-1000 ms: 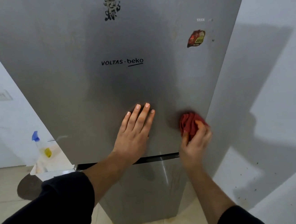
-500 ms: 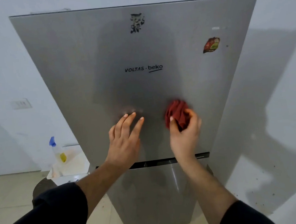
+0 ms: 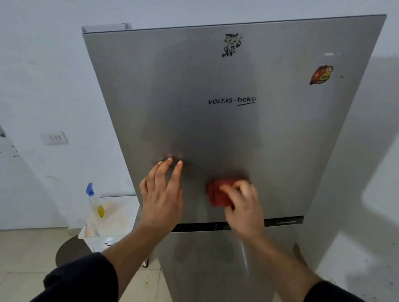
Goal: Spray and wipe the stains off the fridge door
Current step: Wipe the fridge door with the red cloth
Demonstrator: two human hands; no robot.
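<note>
Holds the left hand (image 3: 160, 198) open, fingers straight, pointing up. Grips a red cloth (image 3: 215, 195) under the curled fingers of the right hand (image 3: 243, 203). Extends both forearms (image 3: 130, 248) forward, bare below dark sleeves (image 3: 80, 286).

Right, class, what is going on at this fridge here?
A person is wiping the silver fridge door. The right hand presses a red cloth against its lower part, while the left hand lies flat on it alongside. A black mark near the top is not yet wiped. The spray bottle stands aside at left.
</note>
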